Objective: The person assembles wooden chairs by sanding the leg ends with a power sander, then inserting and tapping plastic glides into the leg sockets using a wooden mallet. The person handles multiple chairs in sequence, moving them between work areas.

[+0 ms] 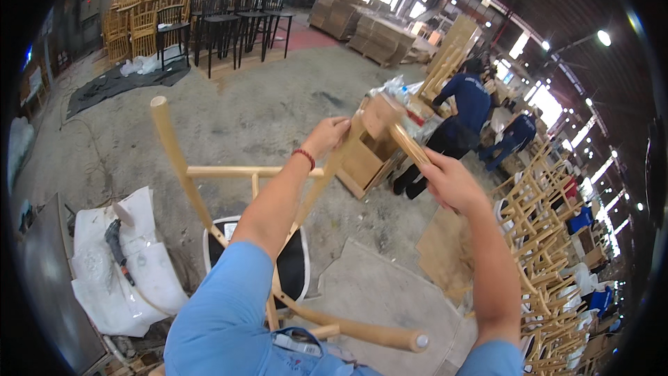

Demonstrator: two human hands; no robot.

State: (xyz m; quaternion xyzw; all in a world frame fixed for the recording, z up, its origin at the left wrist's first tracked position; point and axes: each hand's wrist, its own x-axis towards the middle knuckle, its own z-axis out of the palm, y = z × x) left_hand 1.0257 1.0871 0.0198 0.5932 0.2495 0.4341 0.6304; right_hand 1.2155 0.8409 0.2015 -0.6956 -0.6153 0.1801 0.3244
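An upturned chair of pale wood (254, 170) stands in front of me, its legs pointing up and out and its dark seat pad (292, 264) low down. My left hand (327, 138), with a red bead bracelet at the wrist, is closed at the top of the right far leg (332, 160). Whether its fingertips also pinch something small I cannot tell. My right hand (451, 182) is wrapped round the handle of a wooden mallet (409, 145). The blurred mallet head is at that leg's end, close to my left fingers. The near leg (390, 336) ends in a pale round cap.
A heat-gun-like tool (115, 244) lies on white foam (142, 278) at left. Beyond the mallet stands an open wooden box (362, 167); co-workers in dark blue (463, 104) bend nearby. Stacked chair frames (550, 237) fill the right. Black stools (223, 21) stand far off.
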